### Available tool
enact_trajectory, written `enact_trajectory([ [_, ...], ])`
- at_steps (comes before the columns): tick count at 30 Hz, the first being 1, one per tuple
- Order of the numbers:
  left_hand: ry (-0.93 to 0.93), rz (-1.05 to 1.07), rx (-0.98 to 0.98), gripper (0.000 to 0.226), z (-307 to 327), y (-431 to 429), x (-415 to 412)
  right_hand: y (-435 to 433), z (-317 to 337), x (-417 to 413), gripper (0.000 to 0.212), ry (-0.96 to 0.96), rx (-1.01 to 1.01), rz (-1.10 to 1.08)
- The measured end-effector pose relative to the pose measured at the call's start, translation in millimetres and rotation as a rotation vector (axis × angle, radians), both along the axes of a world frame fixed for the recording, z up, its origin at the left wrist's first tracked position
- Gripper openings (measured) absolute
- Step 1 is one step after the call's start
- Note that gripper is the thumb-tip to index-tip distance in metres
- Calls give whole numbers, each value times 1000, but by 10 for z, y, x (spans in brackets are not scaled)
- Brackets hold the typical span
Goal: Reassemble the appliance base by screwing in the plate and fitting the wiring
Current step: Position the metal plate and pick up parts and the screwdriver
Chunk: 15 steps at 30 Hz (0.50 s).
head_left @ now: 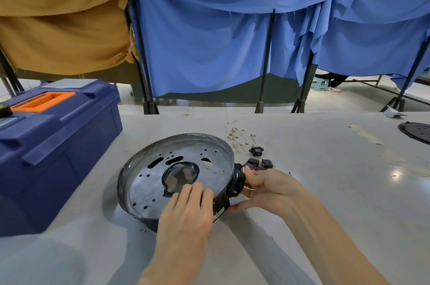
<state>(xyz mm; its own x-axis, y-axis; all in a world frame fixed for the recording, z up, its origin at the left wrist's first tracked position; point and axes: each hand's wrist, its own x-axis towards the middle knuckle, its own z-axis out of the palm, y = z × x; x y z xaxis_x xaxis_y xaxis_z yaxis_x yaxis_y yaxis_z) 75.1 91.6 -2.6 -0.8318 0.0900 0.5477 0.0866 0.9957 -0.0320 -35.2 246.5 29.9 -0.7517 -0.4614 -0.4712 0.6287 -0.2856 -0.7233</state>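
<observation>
The round appliance base (149, 182) lies tilted on the grey table, its perforated metal plate facing up with a large hole in the middle. My left hand (188, 210) rests flat on the near part of the plate, fingertips at the edge of the hole. My right hand (265, 189) grips the base's black side housing (236, 182) from the right. A bundle of loose wires (235, 135) lies just behind the base. Next to it lie a black socket (256, 151) and small black-and-red switches (260, 163).
A blue toolbox (53, 145) with an orange handle stands at the left, close to the base. A dark round plate (416, 132) lies at the far right edge of the table. Blue and brown cloths hang on black frames behind the table.
</observation>
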Motion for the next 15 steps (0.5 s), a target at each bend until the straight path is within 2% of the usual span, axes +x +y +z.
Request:
enact_trajectory([
  [6, 159, 82, -150, 22, -104, 53, -3, -4, -26, -5, 36, -23, 7, -52],
  [11, 143, 61, -171, 26, -91, 6, -10, 22, -15, -10, 37, -19, -17, -3],
  [15, 84, 36, -117, 32, 72, -37, -31, 52, 13, -33, 49, 14, -83, 74],
])
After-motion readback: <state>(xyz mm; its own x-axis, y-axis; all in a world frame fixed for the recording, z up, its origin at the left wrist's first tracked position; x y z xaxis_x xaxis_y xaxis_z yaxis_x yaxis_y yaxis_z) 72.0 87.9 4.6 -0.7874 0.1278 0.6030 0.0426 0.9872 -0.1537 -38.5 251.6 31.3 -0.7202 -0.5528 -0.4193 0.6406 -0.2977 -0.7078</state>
